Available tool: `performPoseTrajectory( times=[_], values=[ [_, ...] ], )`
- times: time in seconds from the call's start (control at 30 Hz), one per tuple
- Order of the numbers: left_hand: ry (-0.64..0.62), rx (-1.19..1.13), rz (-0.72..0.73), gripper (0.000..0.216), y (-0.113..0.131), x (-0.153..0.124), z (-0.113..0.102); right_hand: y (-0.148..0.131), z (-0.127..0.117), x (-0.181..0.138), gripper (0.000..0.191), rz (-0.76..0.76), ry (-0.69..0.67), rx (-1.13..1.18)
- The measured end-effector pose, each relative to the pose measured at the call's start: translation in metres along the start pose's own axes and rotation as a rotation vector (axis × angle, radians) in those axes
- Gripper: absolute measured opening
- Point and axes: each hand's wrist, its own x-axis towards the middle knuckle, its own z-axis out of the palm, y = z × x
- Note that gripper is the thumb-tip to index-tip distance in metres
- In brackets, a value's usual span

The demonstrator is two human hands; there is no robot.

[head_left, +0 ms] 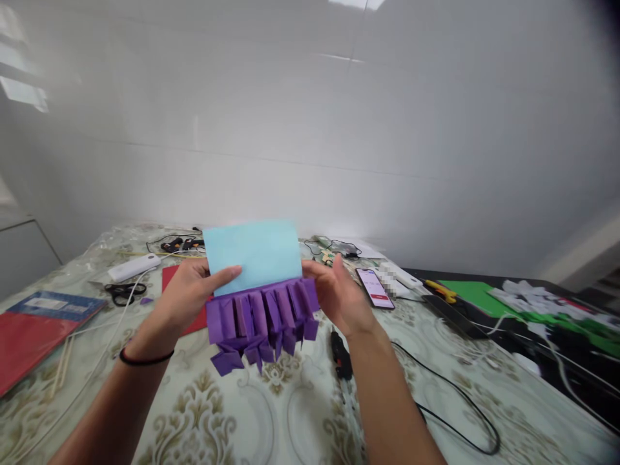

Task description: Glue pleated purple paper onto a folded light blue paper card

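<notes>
A light blue sheet of paper (256, 252) with a row of folded purple paper pieces (264, 316) along its lower edge is held up above the table. My left hand (194, 287) grips the sheet at its left side, thumb on the front and fingers behind. At the right edge, my right hand (341, 290) has its thumb raised apart from the paper. Its other fingers reach toward the back of the purple pieces, their tips hidden. Below, a black glue gun (341, 355) lies on the patterned tablecloth (271, 420).
Scissors (124, 293), a white power strip (134, 267) and a red-and-blue packet (46, 323) lie left. A phone (374, 288), a yellow cutter (440, 290) and a green sheet (467, 297) are right. A black cable (450, 374) loops across the cloth.
</notes>
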Motion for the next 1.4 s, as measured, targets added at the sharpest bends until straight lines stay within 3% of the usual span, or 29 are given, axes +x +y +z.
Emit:
performPoseTrajectory(
  times=[0.13, 0.3, 0.5, 0.63, 0.87, 1.0, 1.1, 1.23, 1.4],
  values=[
    [0.112, -0.108, -0.008, 0.037, -0.004, 0.005, -0.003, 0.001, -0.005, 0.000, 0.070, 0.001, -0.046, -0.041],
    [0.032, -0.179, -0.049, 0.047, -0.008, 0.007, -0.004, 0.004, 0.007, 0.004, 0.038, 0.017, -0.057, -0.018],
    [-0.193, -0.124, 0.036, 0.065, -0.003, 0.001, -0.001, 0.007, 0.008, 0.007, 0.039, -0.103, 0.028, 0.055],
    [-0.120, 0.015, -0.048, 0.057, 0.005, -0.002, 0.006, 0.007, 0.008, 0.005, 0.034, -0.113, -0.018, 0.035],
    [-0.055, 0.110, 0.004, 0.064, 0.005, -0.003, 0.005, 0.009, 0.011, 0.007, 0.032, -0.132, 0.002, -0.060],
    [0.006, 0.203, 0.016, 0.049, 0.005, -0.002, 0.006, 0.007, 0.013, 0.005, 0.028, -0.192, 0.029, -0.127],
    [-0.022, 0.173, 0.052, 0.039, 0.003, -0.001, 0.007, 0.003, 0.017, 0.002, 0.029, -0.274, 0.032, -0.151],
    [-0.015, 0.141, 0.059, 0.034, 0.000, 0.001, 0.008, 0.001, 0.024, -0.001, 0.049, -0.177, 0.050, -0.180],
    [-0.022, 0.141, 0.042, 0.035, 0.001, 0.001, 0.010, 0.001, 0.031, 0.001, 0.041, -0.124, 0.192, -0.227]
  ],
)
